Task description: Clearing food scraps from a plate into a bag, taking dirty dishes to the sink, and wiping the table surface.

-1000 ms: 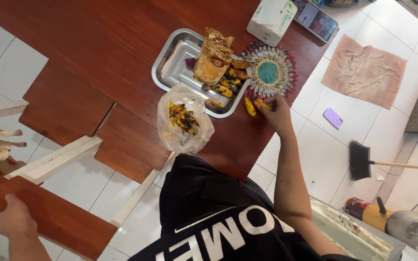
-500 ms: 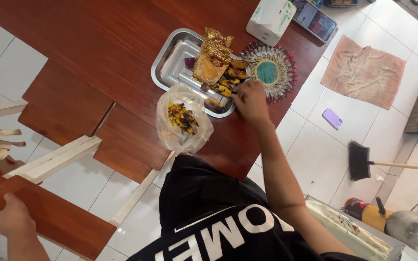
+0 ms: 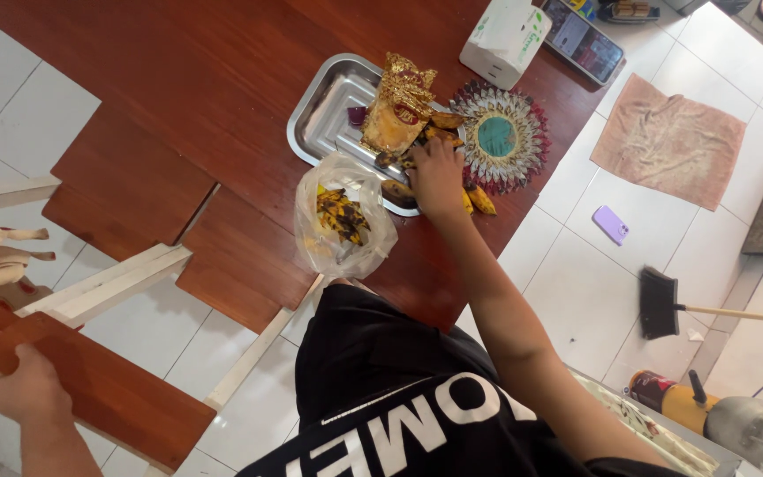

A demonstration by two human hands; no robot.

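On the wooden table (image 3: 222, 79), the right hand (image 3: 437, 177) grasps bananas (image 3: 417, 159) at the tray's (image 3: 324, 115) edge; the left hand (image 3: 24, 389) grips a chair (image 3: 108, 397).

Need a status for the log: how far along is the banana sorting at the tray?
Done: two spotted bananas lie on the table beside the metal tray. In hand: the right hand rests on the bananas at the tray's near end; whether its grip has closed on one is hidden. The left hand holds a wooden chair seat. Left: several bananas in the tray, plus more in the plastic bag.
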